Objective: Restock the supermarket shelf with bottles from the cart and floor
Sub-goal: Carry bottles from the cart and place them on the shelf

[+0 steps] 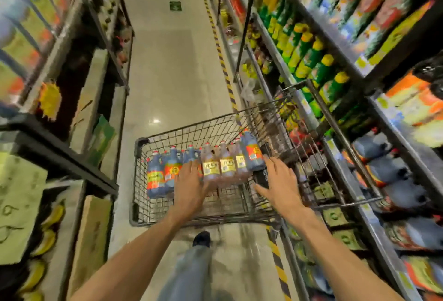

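Our fingers are spread wide on both sides and hold nothing: the left hand (191, 180) hovers over the bottles along the far wall of the shopping cart (141, 204), the right hand (279, 178) just beside the dark jug (251, 152) at the cart's far right corner. We judge a hasty grab could topple the packed row, since the bottles stand touching. We count about three blue jugs (155, 176) at the left, three brown bottles (226, 166) mid-row, one dark jug.
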{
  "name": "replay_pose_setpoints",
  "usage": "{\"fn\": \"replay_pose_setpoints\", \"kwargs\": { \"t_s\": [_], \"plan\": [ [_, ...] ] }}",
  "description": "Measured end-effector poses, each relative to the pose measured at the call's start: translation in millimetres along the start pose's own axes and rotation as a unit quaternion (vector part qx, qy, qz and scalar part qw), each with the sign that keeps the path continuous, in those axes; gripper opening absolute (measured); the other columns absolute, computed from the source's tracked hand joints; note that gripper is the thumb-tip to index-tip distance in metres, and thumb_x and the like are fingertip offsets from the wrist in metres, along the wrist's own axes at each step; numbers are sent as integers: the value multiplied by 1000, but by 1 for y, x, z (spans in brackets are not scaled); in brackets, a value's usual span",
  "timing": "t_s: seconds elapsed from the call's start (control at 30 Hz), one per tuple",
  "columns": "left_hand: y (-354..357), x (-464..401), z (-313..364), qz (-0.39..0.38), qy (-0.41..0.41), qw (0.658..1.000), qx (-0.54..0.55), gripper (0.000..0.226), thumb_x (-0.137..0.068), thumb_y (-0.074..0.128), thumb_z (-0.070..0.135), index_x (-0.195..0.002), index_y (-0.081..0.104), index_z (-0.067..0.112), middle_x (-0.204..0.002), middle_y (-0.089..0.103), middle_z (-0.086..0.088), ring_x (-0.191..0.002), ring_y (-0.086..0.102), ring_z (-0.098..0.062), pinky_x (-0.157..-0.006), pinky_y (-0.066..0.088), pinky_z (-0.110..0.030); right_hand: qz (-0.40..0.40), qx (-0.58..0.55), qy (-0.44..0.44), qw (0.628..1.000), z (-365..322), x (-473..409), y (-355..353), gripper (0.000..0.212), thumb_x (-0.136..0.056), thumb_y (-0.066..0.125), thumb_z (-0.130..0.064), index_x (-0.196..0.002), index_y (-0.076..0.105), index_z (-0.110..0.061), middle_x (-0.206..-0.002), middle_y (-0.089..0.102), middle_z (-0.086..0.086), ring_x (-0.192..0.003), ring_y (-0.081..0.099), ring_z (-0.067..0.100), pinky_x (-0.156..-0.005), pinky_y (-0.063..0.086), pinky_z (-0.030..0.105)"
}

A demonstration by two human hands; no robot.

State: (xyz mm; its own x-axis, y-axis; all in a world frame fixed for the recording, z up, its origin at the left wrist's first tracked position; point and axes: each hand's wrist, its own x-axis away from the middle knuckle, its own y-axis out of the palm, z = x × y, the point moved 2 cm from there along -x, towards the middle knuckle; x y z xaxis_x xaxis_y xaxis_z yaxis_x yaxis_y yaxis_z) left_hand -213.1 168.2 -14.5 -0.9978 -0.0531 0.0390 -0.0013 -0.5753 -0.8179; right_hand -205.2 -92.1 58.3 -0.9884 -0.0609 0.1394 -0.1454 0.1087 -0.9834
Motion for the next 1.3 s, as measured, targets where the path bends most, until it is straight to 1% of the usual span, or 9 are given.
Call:
{"fn": "replay_pose_setpoints", "kwargs": {
  "t_s": [0.07, 0.17, 0.27, 0.47, 0.63, 0.8, 1.07, 1.2, 1.3],
  "plan": [
    [-4, -12, -33, -15, -41, 999, -5, 53, -92, 57, 54, -129, 50, 17, -120, 59, -12, -107, 57, -35, -84, 45, -43, -26, 1, -16, 1000, -19, -28, 15, 97, -88, 62, -66, -160, 24, -12, -162, 34, 9, -150, 33, 28, -119, 34, 48],
    [-3, -26, -80, -38, -121, 992, 4, 64, -87, 67, 51, -137, 49, 15, -128, 60, -14, -111, 59, -35, -84, 48, -43, -52, -16, -30, 998, -38, -66, 40, 96, -87, 65, -64, -158, 26, -12, -159, 38, 13, -146, 37, 32, -115, 38, 49],
    [12, -42, -121, -61, -171, 983, 9, 56, -86, 71, 48, -129, 55, 17, -118, 64, -10, -105, 63, -33, -80, 49, -39, -64, -28, -52, 996, -51, -93, 68, 92, -86, 70, -59, -155, 33, -10, -156, 43, 17, -144, 40, 36, -113, 41, 51],
    [65, -81, -167, -100, -292, 950, 49, 69, -96, 64, 43, -147, 38, 5, -144, 49, -21, -131, 50, -40, -102, 44, -46, -108, -61, -51, 991, -45, -128, 125, 88, -90, 65, -58, -156, 31, -11, -155, 42, 14, -144, 38, 33, -114, 39, 52],
    [114, -113, -181, -67, -355, 931, 44, 81, -93, 69, 41, -150, 31, -2, -139, 47, -31, -125, 48, -46, -102, 39, -50, -143, -81, -38, 986, -22, -143, 159, 86, -93, 64, -55, -159, 27, -15, -158, 39, 9, -146, 36, 29, -117, 35, 47],
    [145, -129, -188, 3, -460, 888, -3, 104, -79, 76, 62, -153, 25, 9, -138, 42, -24, -131, 42, -45, -104, 41, -61, -161, -106, -12, 981, 1, -146, 182, 82, -92, 69, -51, -155, 30, -17, -154, 44, 6, -140, 43, 24, -115, 40, 43],
    [134, -136, -195, -18, -468, 883, -10, 97, -67, 88, 52, -138, 38, 8, -125, 53, -26, -117, 53, -43, -100, 43, -51, -130, -117, 72, 982, 23, -165, 190, 67, -91, 75, -35, -144, 44, -8, -130, 60, 13, -120, 55, 34, -96, 46, 48],
    [131, -120, -204, -20, -464, 886, 4, 90, -55, 85, 59, -121, 55, 6, -112, 64, -20, -104, 62, -39, -90, 51, -46, -92, -98, 148, 980, 34, -204, 197, 64, -93, 67, -40, -139, 45, -2, -125, 56, 21, -113, 53, 42, -88, 50, 52],
    [135, -110, -200, -37, -480, 876, 10, 91, -65, 90, 47, -133, 47, 3, -128, 51, -26, -113, 54, -44, -97, 48, -49, -113, -127, 240, 956, 46, -235, 209, 76, -95, 66, -39, -147, 34, 6, -136, 49, 31, -122, 49, 49, -95, 46, 56]
  ]
}}
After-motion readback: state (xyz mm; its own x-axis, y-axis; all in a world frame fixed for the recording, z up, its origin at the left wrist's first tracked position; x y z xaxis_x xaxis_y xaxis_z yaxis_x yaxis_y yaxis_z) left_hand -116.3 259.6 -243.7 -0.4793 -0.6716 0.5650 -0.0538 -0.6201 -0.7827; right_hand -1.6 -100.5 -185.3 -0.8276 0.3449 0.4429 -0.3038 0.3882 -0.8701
